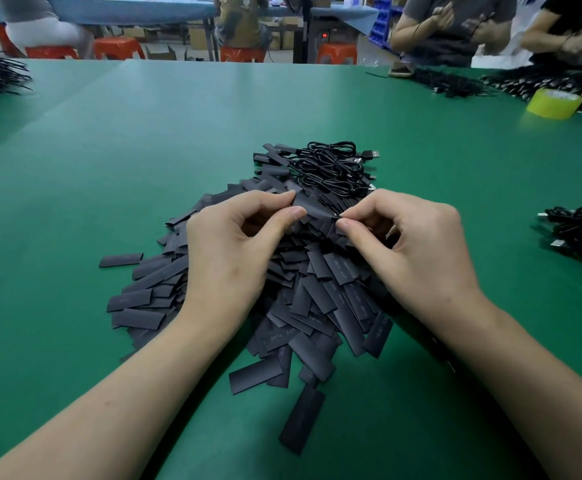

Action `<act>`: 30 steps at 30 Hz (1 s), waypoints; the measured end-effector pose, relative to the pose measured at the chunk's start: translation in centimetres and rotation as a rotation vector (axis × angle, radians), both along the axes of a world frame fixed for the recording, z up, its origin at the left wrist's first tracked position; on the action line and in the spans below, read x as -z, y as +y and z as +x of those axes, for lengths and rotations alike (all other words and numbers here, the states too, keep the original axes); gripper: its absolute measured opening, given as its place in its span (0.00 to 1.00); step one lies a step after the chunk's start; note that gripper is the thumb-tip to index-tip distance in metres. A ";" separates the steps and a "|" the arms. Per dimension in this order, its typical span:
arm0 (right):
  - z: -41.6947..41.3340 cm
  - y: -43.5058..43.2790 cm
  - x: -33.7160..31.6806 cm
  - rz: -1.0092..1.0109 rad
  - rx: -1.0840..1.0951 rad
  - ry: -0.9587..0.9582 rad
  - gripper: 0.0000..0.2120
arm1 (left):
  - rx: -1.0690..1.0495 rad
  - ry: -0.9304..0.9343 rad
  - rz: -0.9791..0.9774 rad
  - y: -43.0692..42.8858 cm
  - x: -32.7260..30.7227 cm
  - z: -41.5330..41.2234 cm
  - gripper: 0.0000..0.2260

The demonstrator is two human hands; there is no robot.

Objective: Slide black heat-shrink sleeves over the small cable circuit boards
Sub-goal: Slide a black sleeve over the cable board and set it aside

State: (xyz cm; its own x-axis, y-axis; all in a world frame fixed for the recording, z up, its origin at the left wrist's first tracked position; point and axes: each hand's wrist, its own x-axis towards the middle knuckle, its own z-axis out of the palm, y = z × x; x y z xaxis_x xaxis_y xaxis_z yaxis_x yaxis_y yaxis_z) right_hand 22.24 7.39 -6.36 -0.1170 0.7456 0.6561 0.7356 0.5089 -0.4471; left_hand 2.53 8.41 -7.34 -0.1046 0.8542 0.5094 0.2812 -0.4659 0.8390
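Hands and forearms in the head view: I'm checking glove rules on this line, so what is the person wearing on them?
Nothing that shows. The left hand and right hand are bare: no gloves or rings. Both forearms are bare to the frame edge, with no sleeves, watch or wrist strap.

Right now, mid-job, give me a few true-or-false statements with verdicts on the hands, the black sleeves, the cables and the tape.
1. The left hand pinches a black flat heat-shrink sleeve above the pile of loose black sleeves. True.
2. The yellow roll of tape sits at the left edge of the green table. False: it is at the far right.
3. A coiled bundle of black USB cables lies beyond the pile. True.
4. The right hand lies flat on the table. False: its thumb and forefinger pinch at the held sleeve's right end.
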 end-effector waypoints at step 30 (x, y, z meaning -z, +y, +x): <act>-1.7 -0.7 0.2 -0.181 -0.123 0.255 0.07 | 0.132 -0.072 -0.079 0.4 0.4 0.1 0.21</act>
